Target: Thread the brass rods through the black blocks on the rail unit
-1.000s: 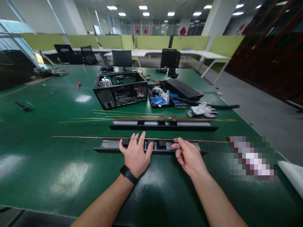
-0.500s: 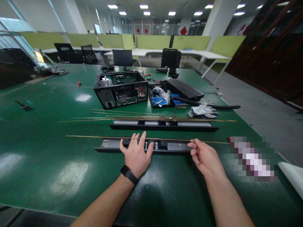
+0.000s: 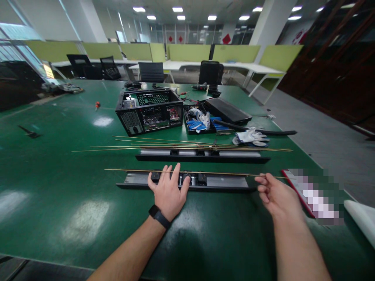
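My left hand (image 3: 168, 187), a dark watch on its wrist, rests with fingers spread on the near black-and-silver rail (image 3: 227, 181). Black blocks (image 3: 202, 178) sit along that rail's middle, some partly covered by my fingers. A thin brass-coloured rod (image 3: 222, 173) runs lengthwise over the rail and crosses at my left fingers. Past the rail's right end, my right hand (image 3: 277, 195) pinches this rod between thumb and fingers. Behind lies a second, similar rail (image 3: 238, 153), with several more thin rods (image 3: 117, 147) along and across it.
An open black computer case (image 3: 149, 111) stands farther back on the green table (image 3: 58, 164). Right of it are a tray with gloves (image 3: 199, 121), a black panel (image 3: 228, 109) and another glove (image 3: 252, 136). A blurred-out, red-edged object (image 3: 299, 191) lies at right.
My right hand has moved to the right, and the rod has slid right with it along the near rail. My left hand has stayed in place.
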